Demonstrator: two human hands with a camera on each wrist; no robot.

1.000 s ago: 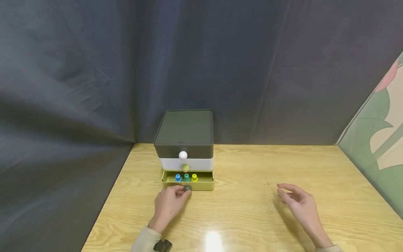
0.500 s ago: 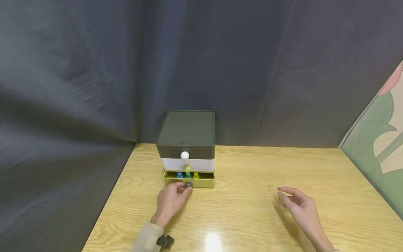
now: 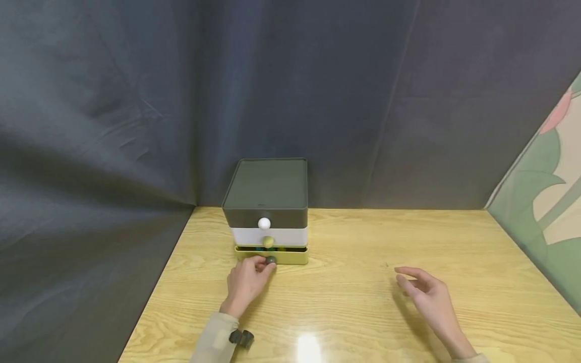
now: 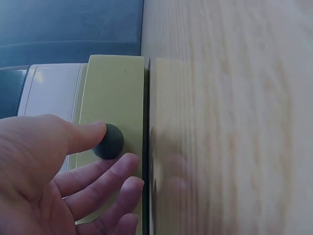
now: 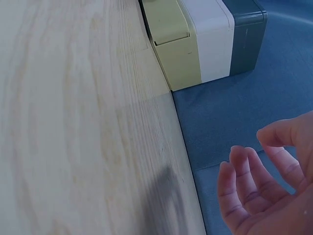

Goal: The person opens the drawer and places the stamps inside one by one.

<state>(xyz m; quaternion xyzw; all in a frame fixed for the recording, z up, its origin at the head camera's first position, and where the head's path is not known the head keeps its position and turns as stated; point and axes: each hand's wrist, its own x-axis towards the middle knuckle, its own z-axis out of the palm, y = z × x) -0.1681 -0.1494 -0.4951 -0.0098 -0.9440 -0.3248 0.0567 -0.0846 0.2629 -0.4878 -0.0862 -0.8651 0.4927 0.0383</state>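
Note:
A small three-tier drawer unit [image 3: 272, 184] stands at the back of the table, dark grey on top, white in the middle, yellow-green at the bottom. My left hand [image 3: 245, 285] pinches the round dark knob [image 4: 109, 142] of the bottom drawer [image 3: 292, 257] between thumb and fingers. That drawer sticks out slightly, leaving a narrow gap above its front. Just the tops of blue, green and yellow pieces [image 3: 281, 249] show inside; the rest is hidden. Over the table to the right, my right hand [image 3: 426, 295] hovers with loosely bent fingers and holds nothing.
The wooden table [image 3: 354, 282] meets a dark cloth [image 3: 345, 101] behind and at the left. A patterned panel [image 3: 554, 201] borders the right side. The upper drawers, with a white knob [image 3: 264, 223] and a yellow-green knob [image 3: 268, 242], are closed.
My left hand has pushed the bottom drawer inward, away from me, so the coloured pieces have mostly slid out of sight. The right hand stays nearly in place.

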